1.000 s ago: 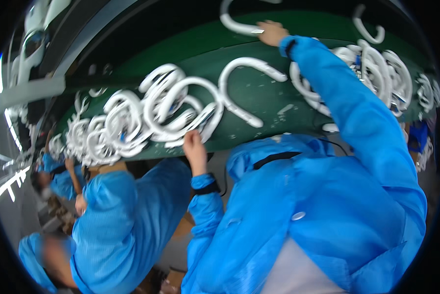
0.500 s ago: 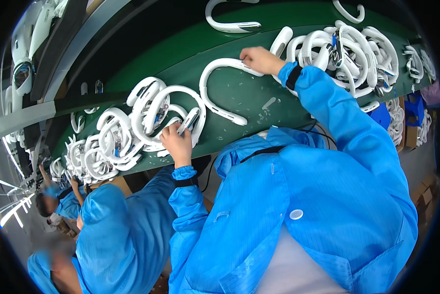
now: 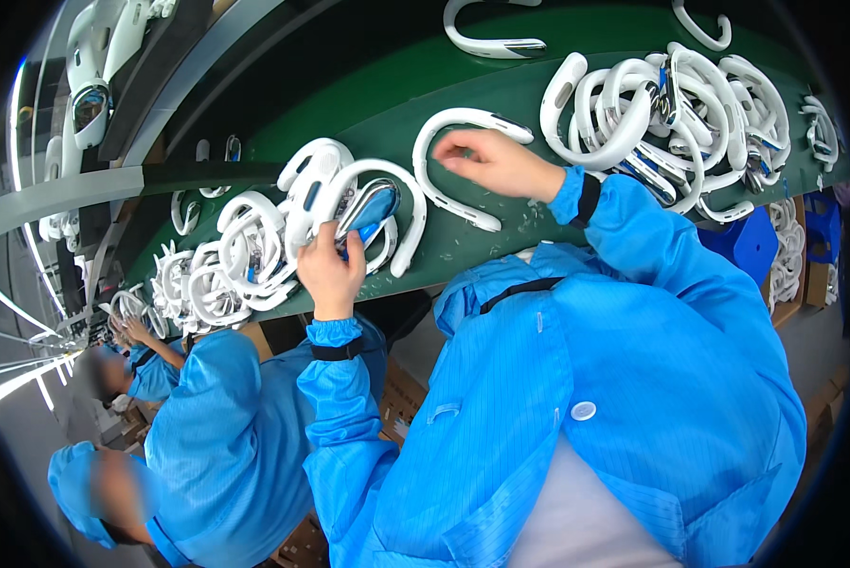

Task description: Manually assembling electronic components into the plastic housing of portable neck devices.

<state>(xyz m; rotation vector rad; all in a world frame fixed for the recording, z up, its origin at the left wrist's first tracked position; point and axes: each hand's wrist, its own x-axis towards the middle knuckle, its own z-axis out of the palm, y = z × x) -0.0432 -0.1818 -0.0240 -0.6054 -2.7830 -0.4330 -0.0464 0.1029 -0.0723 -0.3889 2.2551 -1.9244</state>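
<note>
My left hand [image 3: 330,275] is closed on a white C-shaped neckband [image 3: 408,246], holding it by one end beside a heap. That end shows a dark, shiny casing with a blue part [image 3: 379,204] inside. Its far end curves over and hangs free to the right. My right hand [image 3: 491,163] is above another white neckband [image 3: 427,170], which lies on the green work surface [image 3: 501,90]. The fingers are loosely stretched out with nothing seen in them, and whether they touch that neckband I cannot tell.
Piled neckbands [image 3: 624,123] lie to the right, and another heap [image 3: 250,246] runs along the left. One neckband [image 3: 486,43] rests at the far side. A grey bar [image 3: 74,194] crosses at left. A co-worker in blue [image 3: 226,435] sits close on my left; blue bins [image 3: 747,241] stand at right.
My right hand has left the end of the lying neckband and moved left. The neckband in my left hand has turned, bringing the blue part into sight. The whole view has shifted slightly.
</note>
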